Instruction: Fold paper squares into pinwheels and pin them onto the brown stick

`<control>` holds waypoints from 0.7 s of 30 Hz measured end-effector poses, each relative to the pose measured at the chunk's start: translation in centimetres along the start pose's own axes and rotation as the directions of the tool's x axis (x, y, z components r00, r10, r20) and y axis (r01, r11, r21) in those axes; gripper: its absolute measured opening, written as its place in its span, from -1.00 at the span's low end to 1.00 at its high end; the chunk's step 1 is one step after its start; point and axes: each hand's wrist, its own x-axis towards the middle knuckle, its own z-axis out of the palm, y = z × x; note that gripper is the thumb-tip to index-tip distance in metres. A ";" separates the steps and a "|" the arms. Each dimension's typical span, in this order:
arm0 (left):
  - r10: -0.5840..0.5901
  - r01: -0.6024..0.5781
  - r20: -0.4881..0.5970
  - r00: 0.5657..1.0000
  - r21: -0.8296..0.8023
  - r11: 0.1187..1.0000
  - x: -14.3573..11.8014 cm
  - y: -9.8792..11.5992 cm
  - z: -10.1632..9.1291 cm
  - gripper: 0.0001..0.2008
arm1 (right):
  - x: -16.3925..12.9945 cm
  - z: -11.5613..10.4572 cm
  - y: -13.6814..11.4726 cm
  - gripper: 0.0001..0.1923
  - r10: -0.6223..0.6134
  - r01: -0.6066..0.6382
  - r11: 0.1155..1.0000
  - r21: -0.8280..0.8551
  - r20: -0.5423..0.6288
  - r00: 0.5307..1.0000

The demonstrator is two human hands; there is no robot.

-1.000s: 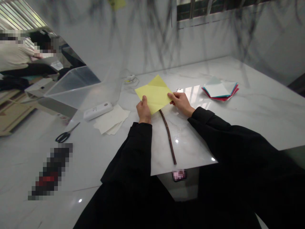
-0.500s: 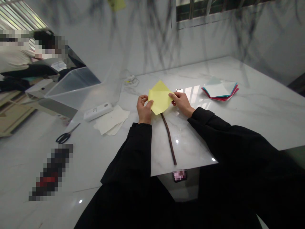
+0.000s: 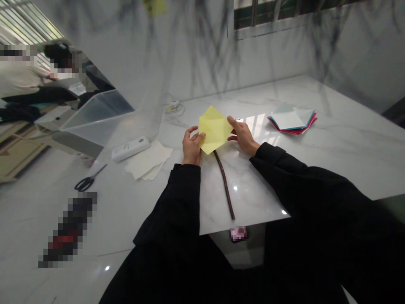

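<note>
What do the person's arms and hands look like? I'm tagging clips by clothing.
Both arms are covered by long black sleeves that end at the wrists: the left sleeve and the right sleeve. The left hand and right hand are bare, with no gloves. No rings, watch or markings can be made out.

The yellow paper (image 3: pixel 214 128) hides the far end of the brown stick (image 3: pixel 225 185) between the hands. Small metallic bits (image 3: pixel 236 119) just beyond the right hand (image 3: pixel 242 135) are too tiny to identify. Pixelated patches hide things left of the left hand (image 3: pixel 191 145).
</note>
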 end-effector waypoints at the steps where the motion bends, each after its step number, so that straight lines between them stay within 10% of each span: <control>1: -0.007 0.007 -0.002 1.000 -0.011 1.000 0.0 0.1 0.0 -0.43 | 0.0 -0.1 -0.2 -0.40 0.029 -0.029 0.998 0.052 0.002 1.000; 21: -0.033 0.034 0.134 0.990 -0.005 0.999 -0.6 0.4 0.6 -0.62 | 0.1 -0.6 0.1 -0.47 0.066 -0.054 0.997 -0.058 0.237 0.969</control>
